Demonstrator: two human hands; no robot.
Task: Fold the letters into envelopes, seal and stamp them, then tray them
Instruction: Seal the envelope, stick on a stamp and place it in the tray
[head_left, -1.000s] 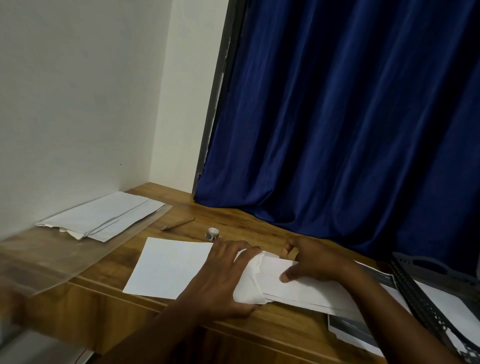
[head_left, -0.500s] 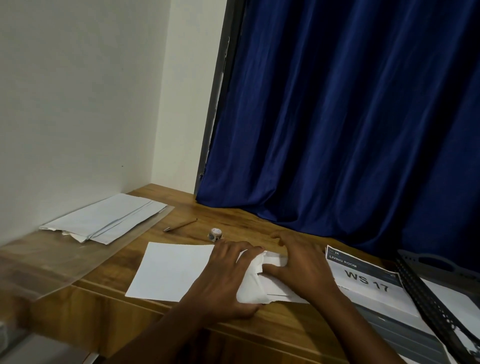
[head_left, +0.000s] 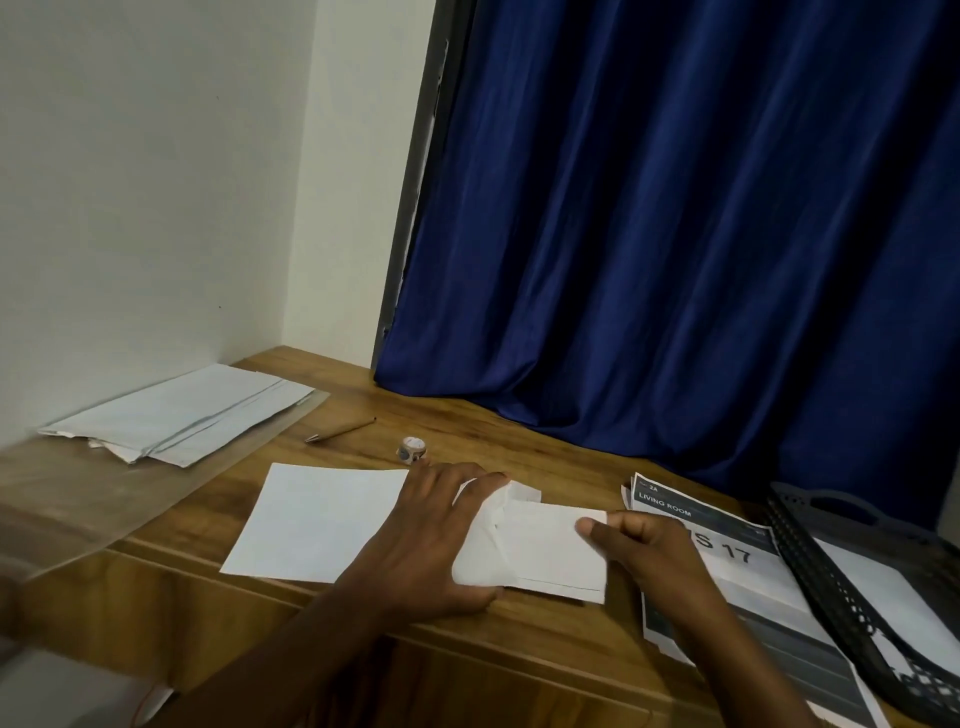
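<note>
Fingers (head_left: 470, 486) of left hand (head_left: 426, 545) lie spread and straight, pressing the crumpled end of the envelope (head_left: 545, 551) near the counter (head_left: 467, 415) front edge. Right hand (head_left: 654, 545) pinches the envelope's right end, thumb on top, other fingers hidden underneath. Blank sheet (head_left: 306, 519) partly covered by left hand. Printed sheets (head_left: 727, 561) at right, text partly blocked. Dark tray (head_left: 831, 561) cut off at right corner. Envelope stack (head_left: 176, 415) far-left; small stamp roll (head_left: 412, 448) hard to make out.
</note>
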